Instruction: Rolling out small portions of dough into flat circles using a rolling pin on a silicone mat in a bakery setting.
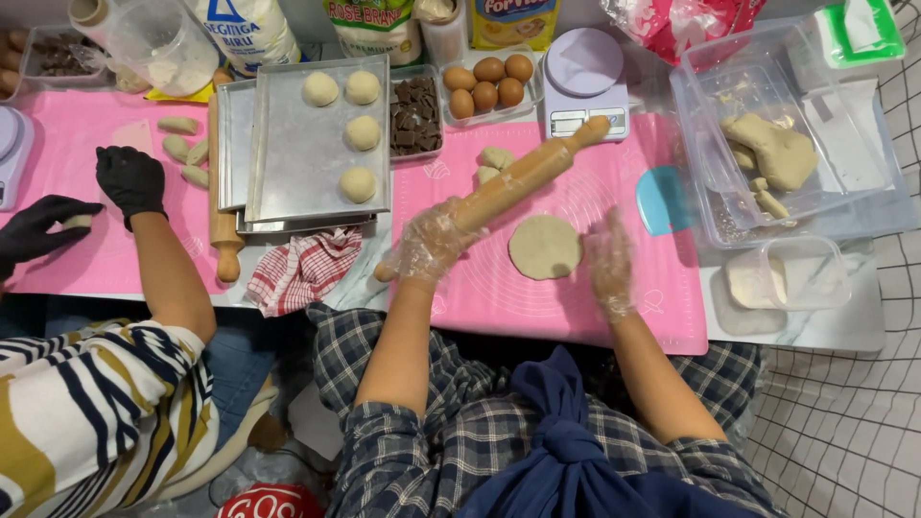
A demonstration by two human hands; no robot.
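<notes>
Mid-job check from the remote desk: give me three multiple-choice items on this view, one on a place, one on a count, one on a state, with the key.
1. Where does the flattened dough disc lie?
A. on the pink mat
B. on the metal tray
C. in the clear tub

2. How many dough balls are on the metal tray?
A. two
B. four
C. six

3. What is the left hand doing?
A. resting flat on the mat
B. gripping the wooden rolling pin
C. holding an egg

Key:
1 A, the disc sits on the pink mat between the left hand and the right hand.
2 B, four round balls show on the tray, two in the top row and two below.
3 B, the gloved fingers close around the pin's lower end, and the pin is off the disc.
</notes>
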